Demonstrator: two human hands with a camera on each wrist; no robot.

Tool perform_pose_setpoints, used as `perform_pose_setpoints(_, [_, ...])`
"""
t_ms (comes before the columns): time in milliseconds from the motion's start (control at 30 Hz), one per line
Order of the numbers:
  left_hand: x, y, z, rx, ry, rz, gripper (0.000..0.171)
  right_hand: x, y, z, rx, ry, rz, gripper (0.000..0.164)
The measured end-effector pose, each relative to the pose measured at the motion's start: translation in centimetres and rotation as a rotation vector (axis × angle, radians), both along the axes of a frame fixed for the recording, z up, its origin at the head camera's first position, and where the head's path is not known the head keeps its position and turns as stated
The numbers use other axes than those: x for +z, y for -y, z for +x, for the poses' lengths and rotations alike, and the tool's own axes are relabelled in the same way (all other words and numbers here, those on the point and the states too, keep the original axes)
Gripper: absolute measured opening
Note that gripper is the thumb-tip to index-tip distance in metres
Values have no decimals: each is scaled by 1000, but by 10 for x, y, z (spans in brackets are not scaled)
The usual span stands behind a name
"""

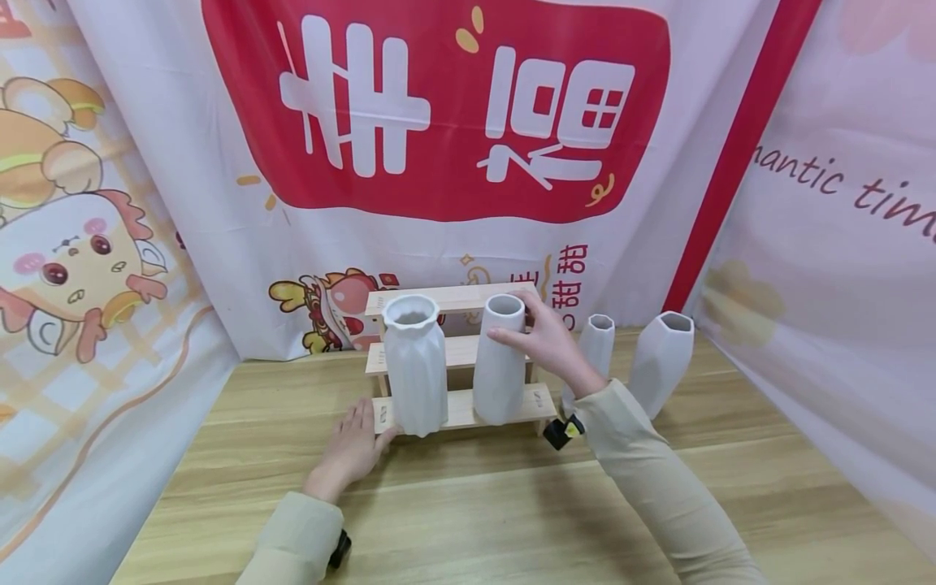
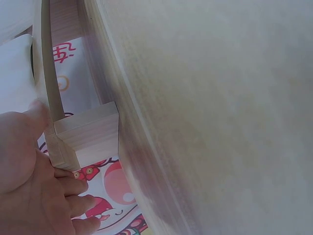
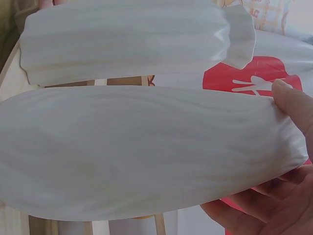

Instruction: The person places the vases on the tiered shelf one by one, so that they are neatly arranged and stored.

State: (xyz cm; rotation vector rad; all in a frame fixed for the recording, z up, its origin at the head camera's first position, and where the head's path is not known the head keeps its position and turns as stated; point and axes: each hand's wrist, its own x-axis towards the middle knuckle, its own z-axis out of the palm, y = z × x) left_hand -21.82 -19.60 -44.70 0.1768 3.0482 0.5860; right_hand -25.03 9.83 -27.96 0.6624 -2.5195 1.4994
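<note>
While the right hand (image 1: 544, 331) grips a smooth white vase (image 1: 499, 378) near its mouth, at the lowest step of a three-step wooden stand (image 1: 460, 352), the left hand (image 1: 353, 443) holds that step's left end between thumb and fingers. Four white vases show: the gripped one, a ruffled vase (image 1: 415, 374) beside it, and, rightward, a slim vase (image 1: 599, 345) and a broader faceted vase (image 1: 661, 366) (insides too shaded to tell). "antic tim" is readable on the right curtain (image 1: 841, 97).

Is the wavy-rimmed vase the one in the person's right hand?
No, the right hand grips the round-rimmed vase, while the wavy-rimmed vase stands beside it.
</note>
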Motion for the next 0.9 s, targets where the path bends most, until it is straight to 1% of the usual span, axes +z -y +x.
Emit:
perform_pose_setpoints(33, [0,0,0,0,3,1,75,4,1,5,1,6,3,53])
perform_pose_setpoints(67, [0,0,0,0,6,1,75,4,0,5,1,9,4,53])
perform_pose_setpoints(267, [0,0,0,2,12,4,75,-1,-3,-1,20,1,0,55])
perform_pose_setpoints(500, [1,-1,1,0,0,-5,75,-24,-15,-29,55,-4,-47,58])
perform_pose_setpoints(533, [1,-1,1,2,1,-7,75,-25,-17,-30,53,-7,-52,59])
perform_pose_setpoints(700, [1,-1,1,6,-5,-5,75,-24,-27,-32,43,-8,-70,61])
perform_pose_setpoints(833, [0,-1,1,9,-5,-2,75,-21,-36,-31,30,-9,-61,62])
perform_pose_setpoints(900, [0,-1,1,9,-4,-2,75,-20,-41,-31,10,-17,-49,62])
